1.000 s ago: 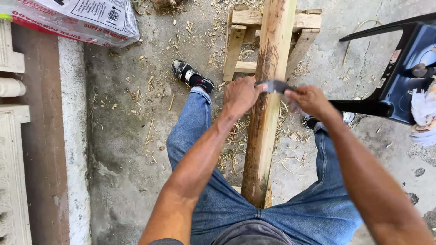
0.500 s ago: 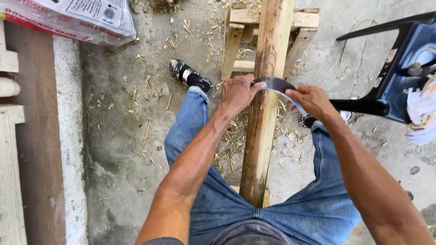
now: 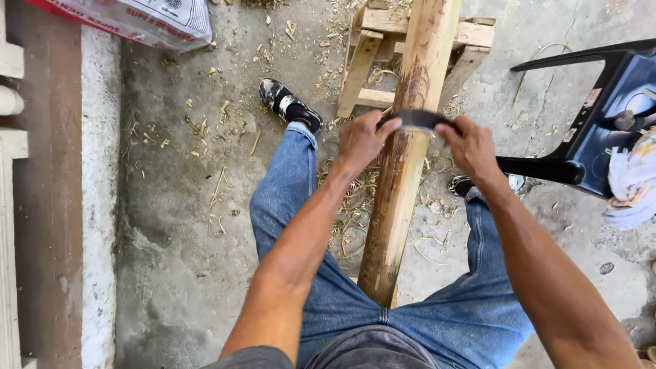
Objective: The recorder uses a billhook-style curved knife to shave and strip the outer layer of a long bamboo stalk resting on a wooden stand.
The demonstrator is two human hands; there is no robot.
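Both hands grip what looks like a curved blade across the pole.

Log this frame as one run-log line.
left hand: grips one end of curved dark blade | right hand: grips other end | blade: across long bamboo pole | pole: on wooden trestle

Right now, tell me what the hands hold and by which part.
Both hands, left and right, hold a curved blade by its two ends, across the pole.
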